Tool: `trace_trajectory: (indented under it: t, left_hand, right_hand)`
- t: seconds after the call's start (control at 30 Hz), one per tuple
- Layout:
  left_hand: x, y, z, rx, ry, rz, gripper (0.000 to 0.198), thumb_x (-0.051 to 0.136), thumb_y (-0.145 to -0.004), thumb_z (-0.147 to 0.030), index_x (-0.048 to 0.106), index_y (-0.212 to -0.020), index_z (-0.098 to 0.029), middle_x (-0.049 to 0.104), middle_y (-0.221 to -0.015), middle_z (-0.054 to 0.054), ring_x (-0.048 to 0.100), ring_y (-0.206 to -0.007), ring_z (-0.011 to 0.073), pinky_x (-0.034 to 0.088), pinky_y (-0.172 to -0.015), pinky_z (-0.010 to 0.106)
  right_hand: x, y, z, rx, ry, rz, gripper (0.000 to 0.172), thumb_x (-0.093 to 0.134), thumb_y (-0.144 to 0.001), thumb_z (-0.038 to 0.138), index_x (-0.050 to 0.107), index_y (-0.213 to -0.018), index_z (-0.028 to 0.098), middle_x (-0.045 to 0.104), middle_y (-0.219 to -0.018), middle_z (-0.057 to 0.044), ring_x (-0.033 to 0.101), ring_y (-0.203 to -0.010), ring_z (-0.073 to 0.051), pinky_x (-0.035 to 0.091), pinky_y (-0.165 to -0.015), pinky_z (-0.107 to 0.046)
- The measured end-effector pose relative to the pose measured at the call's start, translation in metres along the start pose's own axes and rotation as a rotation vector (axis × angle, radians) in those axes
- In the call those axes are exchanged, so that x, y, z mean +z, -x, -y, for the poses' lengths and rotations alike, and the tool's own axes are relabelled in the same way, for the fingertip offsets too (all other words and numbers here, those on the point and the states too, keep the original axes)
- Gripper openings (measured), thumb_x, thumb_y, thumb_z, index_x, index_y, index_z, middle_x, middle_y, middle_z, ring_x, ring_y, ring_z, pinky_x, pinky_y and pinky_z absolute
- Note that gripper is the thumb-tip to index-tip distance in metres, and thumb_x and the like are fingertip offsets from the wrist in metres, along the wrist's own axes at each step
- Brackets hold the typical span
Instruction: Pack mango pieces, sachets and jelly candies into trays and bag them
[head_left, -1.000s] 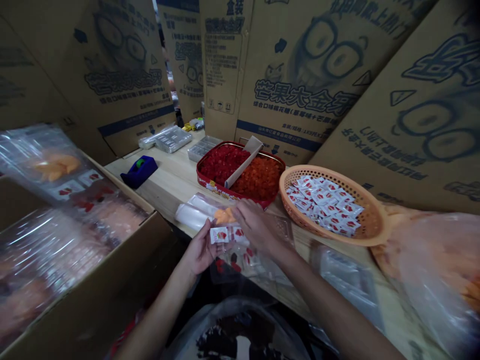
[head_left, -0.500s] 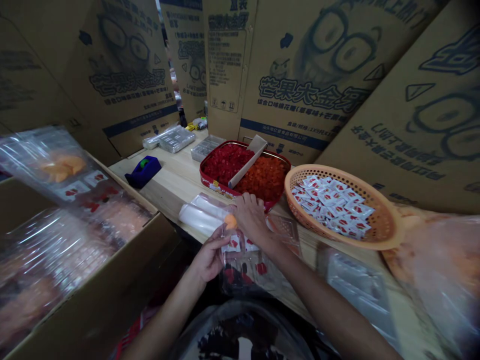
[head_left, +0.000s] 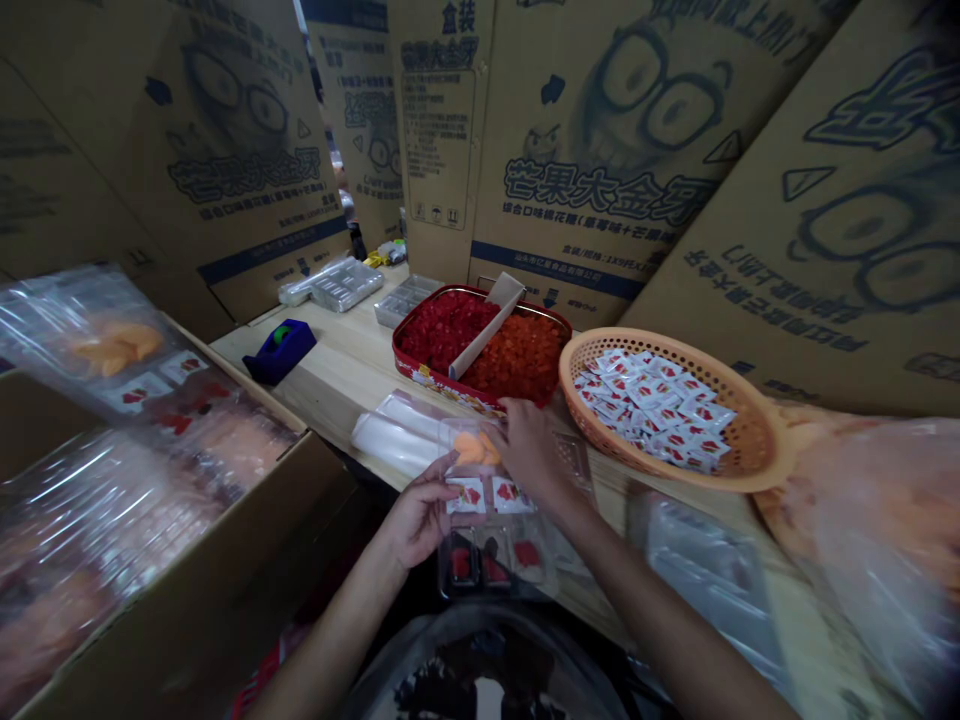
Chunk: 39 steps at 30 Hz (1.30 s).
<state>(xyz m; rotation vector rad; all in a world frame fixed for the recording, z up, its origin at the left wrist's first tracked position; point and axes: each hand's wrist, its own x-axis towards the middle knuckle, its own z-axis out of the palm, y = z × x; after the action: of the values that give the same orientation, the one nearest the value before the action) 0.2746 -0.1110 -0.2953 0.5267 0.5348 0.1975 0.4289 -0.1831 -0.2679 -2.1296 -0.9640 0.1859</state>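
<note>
A clear plastic candy tray (head_left: 487,525) is held close in front of me, its top tilted away. Orange pieces (head_left: 474,448) lie in its far section, two white printed sachets (head_left: 508,496) sit across the middle, and red and dark pieces (head_left: 493,565) fill the near compartments. My left hand (head_left: 421,512) is closed on the left edge, thumb and fingertips beside a sachet. At the far right corner, my right hand (head_left: 531,452) has its fingers curled against the tray; its fingertips are partly hidden.
A red tin (head_left: 450,378) of red and orange bits with a divider stands ahead. Right of it is an orange basket (head_left: 772,455) of sachets. A blue tape dispenser (head_left: 281,350) and an open carton (head_left: 225,540) of packed trays are left. Tall cartons (head_left: 442,130) wall the back.
My right hand has shifted right and slightly nearer, uncovering more orange pieces and both sachets. My left hand still grips the tray's left side. The whole view has shifted slightly.
</note>
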Motion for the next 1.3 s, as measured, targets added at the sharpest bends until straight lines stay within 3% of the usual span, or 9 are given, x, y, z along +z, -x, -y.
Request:
trace_trajectory:
  t: [0.13, 0.2, 0.33, 0.4, 0.5, 0.6, 0.8, 1.03, 1.3]
  left_hand:
    - [0.013, 0.000, -0.008, 0.036, -0.059, 0.088, 0.051, 0.056, -0.068, -0.003, 0.049, -0.116, -0.020, 0.064, -0.102, 0.007, 0.064, -0.083, 0.0208, 0.052, -0.071, 0.037]
    - [0.020, -0.006, -0.011, 0.052, -0.193, 0.170, 0.042, 0.056, -0.076, -0.018, 0.049, -0.117, -0.020, 0.063, -0.105, 0.010, 0.063, -0.084, 0.0225, 0.051, -0.070, 0.039]
    - [0.023, -0.039, -0.029, 0.414, -0.875, 0.141, 0.044, 0.037, -0.084, -0.047, 0.053, -0.115, -0.020, 0.064, -0.096, 0.010, 0.059, -0.085, 0.0234, 0.047, -0.073, 0.036]
    - [0.017, -0.062, -0.042, 0.543, -1.059, 0.094, 0.033, 0.053, -0.077, -0.044, 0.063, -0.099, -0.022, 0.063, -0.096, 0.010, 0.054, -0.095, 0.0259, 0.040, -0.085, 0.037]
    - [0.003, -0.092, -0.057, 0.583, -1.201, 0.123, 0.017, 0.071, -0.061, -0.032, 0.070, -0.076, -0.023, 0.063, -0.094, 0.010, 0.045, -0.106, 0.0289, 0.028, -0.096, 0.038]
    - [-0.008, -0.106, -0.059, 0.601, -1.326, 0.154, 0.012, 0.074, -0.057, -0.026, 0.070, -0.068, -0.024, 0.065, -0.096, 0.010, 0.043, -0.108, 0.0299, 0.020, -0.099, 0.040]
    - [-0.016, -0.103, -0.049, 0.667, -1.454, 0.158, 0.004, 0.067, -0.066, -0.025, 0.069, -0.070, -0.024, 0.064, -0.105, 0.009, 0.043, -0.110, 0.0274, 0.016, -0.101, 0.041]
    - [0.000, -0.083, -0.053, 0.790, -1.452, 0.032, 0.007, 0.059, -0.073, -0.027, 0.062, -0.072, -0.022, 0.064, -0.094, 0.007, 0.052, -0.098, 0.0218, 0.015, -0.104, 0.041]
    - [0.036, -0.055, -0.075, 0.751, -1.373, -0.055, 0.036, 0.061, -0.071, -0.031, 0.057, -0.105, -0.020, 0.062, -0.078, 0.001, 0.055, -0.073, 0.0167, 0.040, -0.072, 0.028]
  right_hand:
    - [-0.020, 0.021, -0.017, 0.421, -0.918, 0.405, 0.025, 0.062, -0.072, 0.034, 0.060, -0.091, 0.018, 0.067, -0.085, -0.005, 0.062, -0.079, -0.020, 0.048, -0.073, -0.035]
    - [-0.030, 0.031, -0.023, 0.600, -1.179, 0.516, 0.021, 0.064, -0.070, 0.030, 0.062, -0.086, 0.016, 0.069, -0.079, -0.005, 0.065, -0.072, -0.019, 0.051, -0.068, -0.034]
    - [-0.051, 0.044, -0.032, 0.753, -1.328, 0.355, 0.014, 0.064, -0.071, 0.022, 0.065, -0.083, 0.015, 0.071, -0.078, -0.005, 0.067, -0.070, -0.020, 0.054, -0.069, -0.034]
    - [-0.061, 0.047, -0.037, 0.735, -1.345, 0.260, 0.015, 0.064, -0.070, 0.021, 0.066, -0.084, 0.016, 0.071, -0.080, -0.005, 0.067, -0.072, -0.020, 0.054, -0.071, -0.034]
    - [-0.076, 0.051, -0.045, 0.738, -1.371, 0.157, 0.019, 0.066, -0.068, 0.018, 0.066, -0.087, 0.017, 0.071, -0.081, -0.005, 0.068, -0.073, -0.021, 0.055, -0.071, -0.036]
    - [-0.088, 0.056, -0.050, 0.761, -1.394, 0.094, 0.021, 0.068, -0.065, 0.016, 0.066, -0.086, 0.018, 0.071, -0.078, -0.004, 0.068, -0.073, -0.022, 0.056, -0.070, -0.037]
    - [-0.097, 0.065, -0.049, 0.721, -1.387, 0.048, 0.015, 0.070, -0.063, 0.016, 0.067, -0.078, 0.018, 0.071, -0.076, -0.005, 0.068, -0.072, -0.023, 0.056, -0.070, -0.037]
    - [-0.104, 0.066, -0.052, 0.722, -1.480, -0.066, 0.013, 0.068, -0.064, 0.014, 0.067, -0.077, 0.016, 0.071, -0.073, -0.004, 0.067, -0.062, -0.020, 0.057, -0.066, -0.034]
    - [-0.125, 0.053, -0.047, 0.616, -1.593, -0.305, 0.012, 0.062, -0.068, 0.013, 0.066, -0.080, 0.015, 0.071, -0.074, -0.005, 0.067, -0.064, -0.020, 0.056, -0.072, -0.037]
